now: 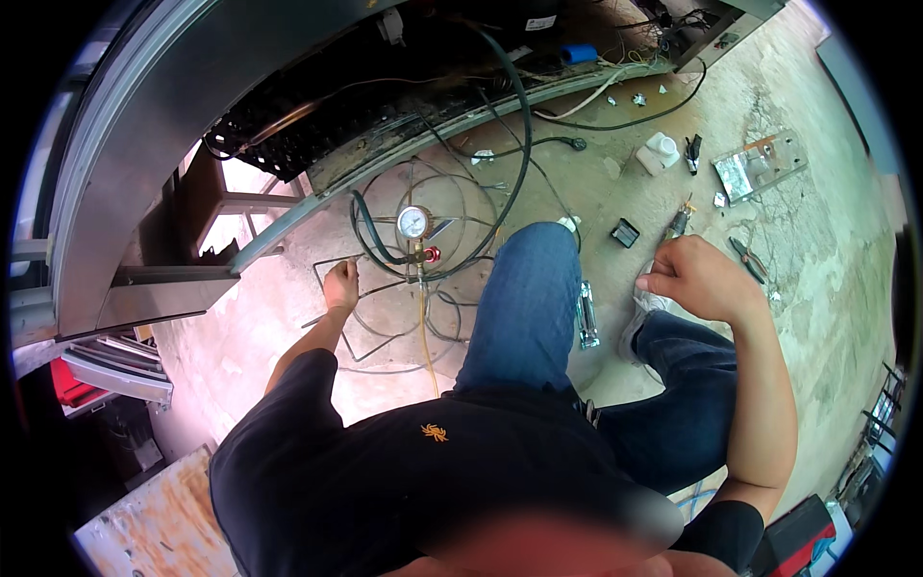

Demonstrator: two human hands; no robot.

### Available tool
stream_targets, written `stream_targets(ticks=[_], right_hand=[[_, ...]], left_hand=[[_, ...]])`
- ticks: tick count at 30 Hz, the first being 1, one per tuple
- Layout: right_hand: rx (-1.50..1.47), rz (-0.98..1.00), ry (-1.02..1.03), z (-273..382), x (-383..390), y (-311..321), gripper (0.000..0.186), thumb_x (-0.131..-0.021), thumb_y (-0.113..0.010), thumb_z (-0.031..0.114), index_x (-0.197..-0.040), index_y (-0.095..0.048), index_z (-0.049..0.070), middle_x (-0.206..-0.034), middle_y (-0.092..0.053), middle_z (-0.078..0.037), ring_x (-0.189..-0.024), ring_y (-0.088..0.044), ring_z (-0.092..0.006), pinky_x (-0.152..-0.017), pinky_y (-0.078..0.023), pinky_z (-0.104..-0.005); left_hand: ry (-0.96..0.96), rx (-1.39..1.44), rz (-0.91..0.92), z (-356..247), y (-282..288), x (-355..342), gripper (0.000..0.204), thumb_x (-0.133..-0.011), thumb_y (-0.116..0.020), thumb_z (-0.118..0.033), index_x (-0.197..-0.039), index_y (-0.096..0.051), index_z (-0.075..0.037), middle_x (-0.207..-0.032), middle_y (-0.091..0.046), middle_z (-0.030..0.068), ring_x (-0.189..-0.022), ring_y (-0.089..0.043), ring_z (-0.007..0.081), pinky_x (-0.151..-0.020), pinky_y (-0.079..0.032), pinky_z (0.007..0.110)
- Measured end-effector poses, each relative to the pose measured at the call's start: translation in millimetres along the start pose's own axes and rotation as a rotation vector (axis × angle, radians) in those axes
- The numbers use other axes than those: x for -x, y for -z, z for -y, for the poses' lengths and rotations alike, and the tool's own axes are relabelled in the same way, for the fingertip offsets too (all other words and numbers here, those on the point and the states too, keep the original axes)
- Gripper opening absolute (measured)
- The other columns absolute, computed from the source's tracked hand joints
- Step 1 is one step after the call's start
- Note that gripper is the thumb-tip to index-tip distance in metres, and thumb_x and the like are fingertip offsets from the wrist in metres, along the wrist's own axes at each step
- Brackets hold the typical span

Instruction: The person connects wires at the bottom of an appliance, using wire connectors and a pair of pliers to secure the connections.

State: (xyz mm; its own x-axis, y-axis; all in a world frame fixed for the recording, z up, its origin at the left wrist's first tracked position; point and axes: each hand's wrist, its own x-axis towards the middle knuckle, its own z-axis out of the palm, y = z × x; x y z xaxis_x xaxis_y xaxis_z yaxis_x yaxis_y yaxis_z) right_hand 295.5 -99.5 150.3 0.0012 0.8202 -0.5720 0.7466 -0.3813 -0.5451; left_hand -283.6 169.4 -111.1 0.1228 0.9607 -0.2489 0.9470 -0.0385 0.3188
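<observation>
My left hand (340, 286) is closed low over the floor; thin dark bent tubing (332, 310) runs right by its fingers, and I cannot make out what is in its grip. To its right stands a round white pressure gauge (414, 223) on a brass fitting with a red valve knob (432, 254). A dark hose (369, 227) and a yellow hose (424, 337) lead from that fitting. My right hand (707, 279) is curled above my shoe (642, 313), its fingertips turned under and hidden. The nearest tool to it is a screwdriver-like tool (681, 219) with a thin tip.
An opened metal appliance (385, 149) fills the far left, its cables trailing onto the floor. Around my right side lie pliers (748, 260), a small black box (625, 232), a white bottle (658, 153), a metal tray (760, 167) and a silvery packet (587, 315).
</observation>
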Motion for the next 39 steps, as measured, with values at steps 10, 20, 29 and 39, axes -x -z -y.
stream_targets(ticks=[10,20,29,39], right_hand=[[-0.034,0.003,-0.013,3.9,0.3,0.2,0.040,-0.086,-0.077,0.025,-0.068,-0.058,-0.005,-0.066,-0.058,-0.021,-0.068,-0.058,-0.0401,-0.065,-0.045,-0.0489],[-0.045,-0.021,-0.031,8.2,5.5,-0.1,0.036,-0.086,-0.078,0.025,-0.070,-0.061,-0.003,-0.072,-0.062,-0.020,-0.073,-0.062,-0.0395,-0.070,-0.049,-0.0477],[-0.018,-0.097,0.055,-4.2,11.7,-5.4,0.029,-0.089,-0.077,0.026,-0.085,-0.064,0.000,-0.086,-0.067,-0.015,-0.083,-0.064,-0.0334,-0.076,-0.051,-0.0423],[-0.106,-0.087,0.036,4.2,9.2,-3.0,0.040,-0.090,-0.075,0.025,-0.121,-0.067,0.002,-0.104,-0.071,-0.017,-0.099,-0.069,-0.0316,-0.090,-0.054,-0.0417]], left_hand=[[-0.024,-0.008,-0.014,-8.6,2.9,5.4,0.050,-0.104,-0.052,-0.042,-0.082,-0.066,0.001,-0.080,-0.066,0.0253,-0.077,-0.064,0.0452,-0.071,-0.049,0.051],[0.003,-0.011,-0.002,0.6,-4.3,1.2,0.049,-0.103,-0.051,-0.042,-0.082,-0.067,0.000,-0.081,-0.069,0.0234,-0.081,-0.066,0.0440,-0.074,-0.051,0.050],[-0.025,-0.047,0.013,0.2,-2.3,0.5,0.049,-0.103,-0.051,-0.041,-0.083,-0.069,-0.001,-0.082,-0.071,0.0223,-0.082,-0.068,0.0430,-0.076,-0.052,0.049],[0.023,-0.029,0.019,-3.8,1.2,3.4,0.047,-0.102,-0.052,-0.041,-0.086,-0.068,0.001,-0.088,-0.068,0.0277,-0.086,-0.065,0.0481,-0.077,-0.050,0.053]])
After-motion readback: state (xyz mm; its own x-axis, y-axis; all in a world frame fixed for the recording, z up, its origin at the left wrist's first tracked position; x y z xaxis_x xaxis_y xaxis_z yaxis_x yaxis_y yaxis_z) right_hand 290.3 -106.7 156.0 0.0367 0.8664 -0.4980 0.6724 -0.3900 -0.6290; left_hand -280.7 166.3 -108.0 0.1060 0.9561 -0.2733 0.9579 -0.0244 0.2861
